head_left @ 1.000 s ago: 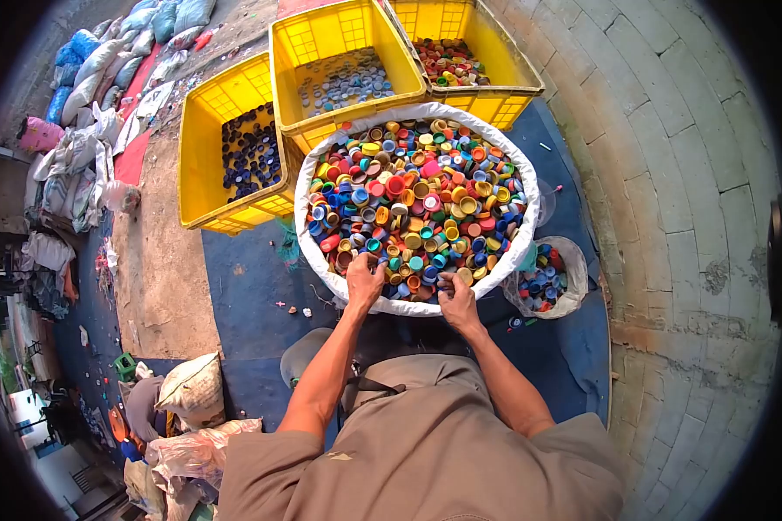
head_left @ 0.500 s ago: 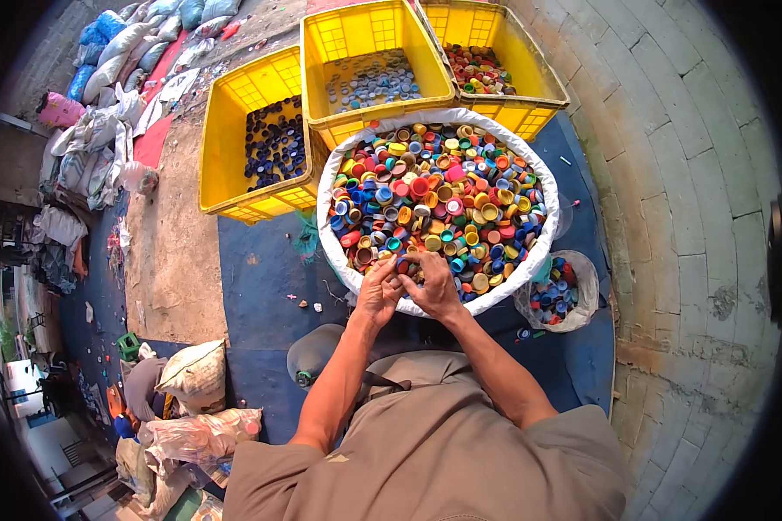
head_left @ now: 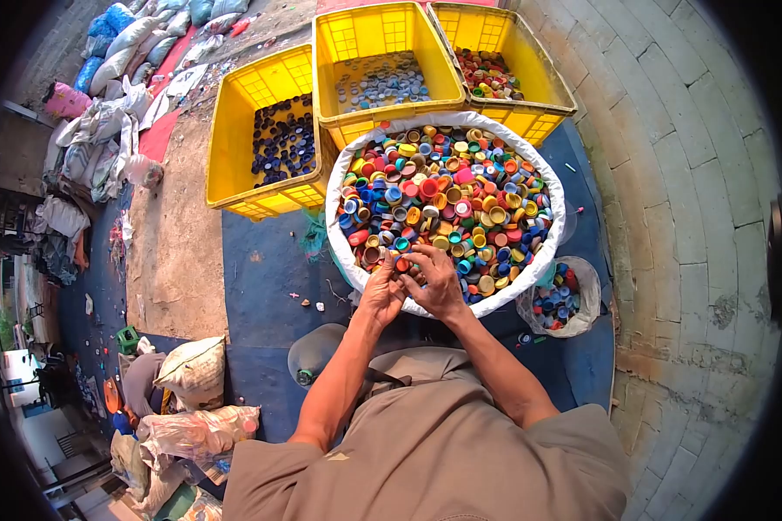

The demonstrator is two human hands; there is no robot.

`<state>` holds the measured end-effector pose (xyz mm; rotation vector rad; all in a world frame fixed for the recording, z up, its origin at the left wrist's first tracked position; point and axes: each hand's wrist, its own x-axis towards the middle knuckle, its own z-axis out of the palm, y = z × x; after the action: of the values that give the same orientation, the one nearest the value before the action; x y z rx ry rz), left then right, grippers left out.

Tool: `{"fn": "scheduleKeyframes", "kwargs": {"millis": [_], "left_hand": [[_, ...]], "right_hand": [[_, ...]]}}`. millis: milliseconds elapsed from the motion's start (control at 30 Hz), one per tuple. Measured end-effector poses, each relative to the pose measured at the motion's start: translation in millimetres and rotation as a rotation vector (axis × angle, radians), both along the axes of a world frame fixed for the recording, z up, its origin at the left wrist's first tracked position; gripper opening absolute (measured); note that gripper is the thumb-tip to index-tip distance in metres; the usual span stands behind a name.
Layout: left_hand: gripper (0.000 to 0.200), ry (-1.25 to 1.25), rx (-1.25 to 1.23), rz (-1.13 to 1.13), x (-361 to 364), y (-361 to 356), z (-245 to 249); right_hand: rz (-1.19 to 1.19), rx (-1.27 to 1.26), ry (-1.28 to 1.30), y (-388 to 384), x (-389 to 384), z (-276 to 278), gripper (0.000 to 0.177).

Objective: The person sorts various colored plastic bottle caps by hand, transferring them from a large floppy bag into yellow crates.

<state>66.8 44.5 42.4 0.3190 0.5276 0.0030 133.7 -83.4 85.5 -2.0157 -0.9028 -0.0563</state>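
Three yellow crates (head_left: 356, 35) beyond heaped caps (head_left: 447, 195)

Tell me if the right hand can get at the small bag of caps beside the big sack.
Probably yes: the right hand is at the near rim of the big sack, and the small bag sits open on that side, nothing between.

Head-worn fisheye, looking steeply down, close over cap sack (head_left: 333, 221).

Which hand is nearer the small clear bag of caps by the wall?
Right. The right hand is over the white sack at its near rim, on the small bag side; the left hand sits just beyond it, farther off.
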Motion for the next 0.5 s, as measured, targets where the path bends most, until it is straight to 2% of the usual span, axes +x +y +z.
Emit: {"fn": "scheduleKeyframes", "kwargs": {"millis": [500], "left_hand": [[0.031, -0.070, 0.070, 0.088, 5, -11, 14]], "right_hand": [[-0.203, -0.067, -0.069, 12, -24, 3, 0.044]]}}
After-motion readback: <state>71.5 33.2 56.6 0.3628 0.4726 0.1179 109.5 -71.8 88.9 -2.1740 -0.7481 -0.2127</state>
